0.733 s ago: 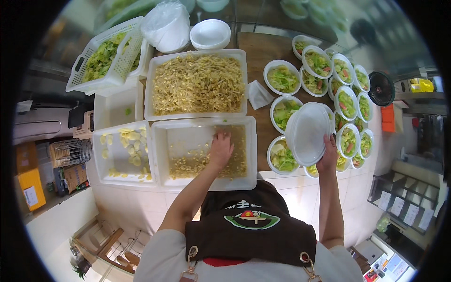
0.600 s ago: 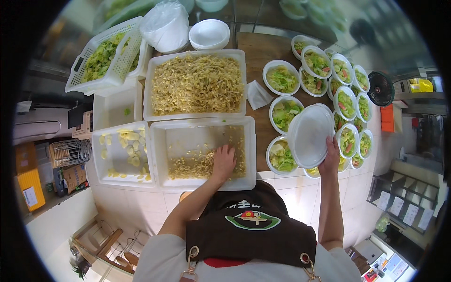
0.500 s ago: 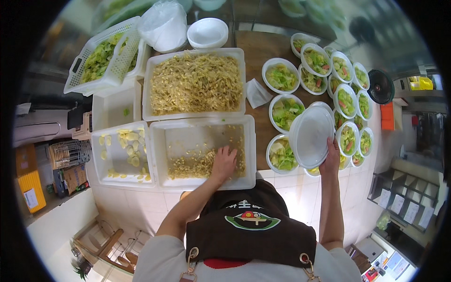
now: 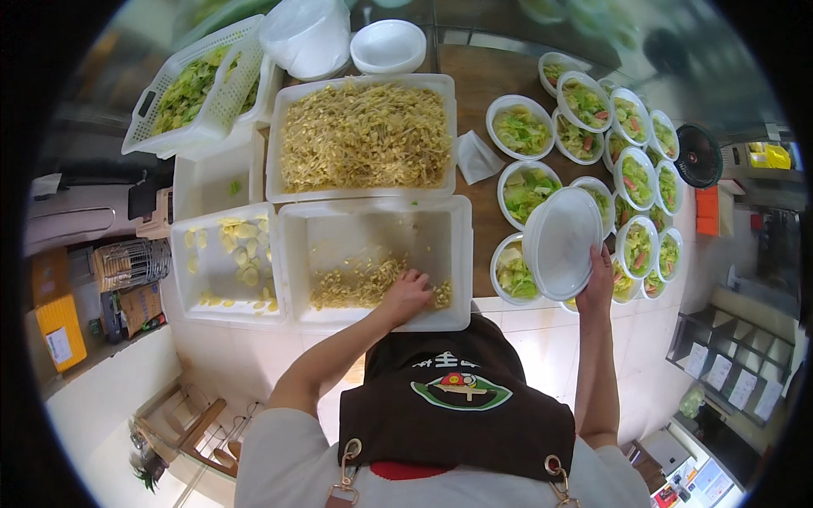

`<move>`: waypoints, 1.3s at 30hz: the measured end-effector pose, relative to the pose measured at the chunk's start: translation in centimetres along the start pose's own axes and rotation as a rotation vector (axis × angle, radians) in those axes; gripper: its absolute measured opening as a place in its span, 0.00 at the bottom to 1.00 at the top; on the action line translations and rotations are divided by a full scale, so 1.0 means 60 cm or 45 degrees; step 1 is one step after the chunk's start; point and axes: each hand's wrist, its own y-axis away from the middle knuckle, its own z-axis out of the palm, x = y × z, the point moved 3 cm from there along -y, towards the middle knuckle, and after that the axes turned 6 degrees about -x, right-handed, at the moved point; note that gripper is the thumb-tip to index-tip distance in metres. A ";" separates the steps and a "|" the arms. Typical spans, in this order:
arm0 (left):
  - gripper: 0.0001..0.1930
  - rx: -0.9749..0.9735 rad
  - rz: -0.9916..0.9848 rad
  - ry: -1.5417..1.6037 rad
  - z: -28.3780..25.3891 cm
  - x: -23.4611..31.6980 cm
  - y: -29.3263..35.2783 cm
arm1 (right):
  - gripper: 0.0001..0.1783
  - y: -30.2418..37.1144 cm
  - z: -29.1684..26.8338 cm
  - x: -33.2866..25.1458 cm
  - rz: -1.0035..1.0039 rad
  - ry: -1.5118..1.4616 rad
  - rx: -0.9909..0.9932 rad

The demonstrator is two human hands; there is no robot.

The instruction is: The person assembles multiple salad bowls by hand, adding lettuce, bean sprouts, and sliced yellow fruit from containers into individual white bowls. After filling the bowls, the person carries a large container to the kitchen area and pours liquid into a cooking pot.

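Note:
My left hand (image 4: 409, 295) is down in the near white tray (image 4: 334, 237), fingers curled together over the remaining bean sprouts (image 4: 360, 284) and closed on some of them. To the right, my right hand (image 4: 598, 278) grips an empty white round bowl (image 4: 562, 241) by its right rim, tilted above the filled bowls. Whether more than one bowl is nested there, I cannot tell. Beneath and beyond it stand several white bowls of lettuce (image 4: 529, 190), some with pinkish pieces, partly stacked. A far white tray is heaped with bean sprouts (image 4: 364, 135).
Left of the near tray is a white tray of pale yellow slices (image 4: 246, 250). Behind it sit a white bin (image 4: 216, 173) and a slotted basket of greens (image 4: 195, 89). Empty bowls (image 4: 388, 46) and a bagged stack (image 4: 306, 38) stand at the back. A white cloth (image 4: 478, 158) lies mid-table.
My left hand has drawn its fingers together in the sprouts, and the sprouts have shifted leftward with a few left at its right. My right hand still holds the bowl, almost unmoved.

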 end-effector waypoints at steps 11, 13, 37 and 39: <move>0.10 -0.229 -0.474 -0.039 -0.037 -0.132 0.198 | 0.19 -0.012 0.022 0.032 0.065 -0.038 -0.095; 0.20 -0.212 -0.445 -0.110 -0.057 -0.146 0.217 | 0.19 -0.012 0.025 0.032 0.064 -0.056 -0.111; 0.17 0.406 -0.870 0.548 -0.121 -0.175 0.214 | 0.16 0.020 0.122 0.114 0.007 0.257 -0.343; 0.17 0.334 -0.859 0.486 -0.082 -0.188 0.228 | 0.17 0.021 0.145 0.132 0.002 0.322 -0.403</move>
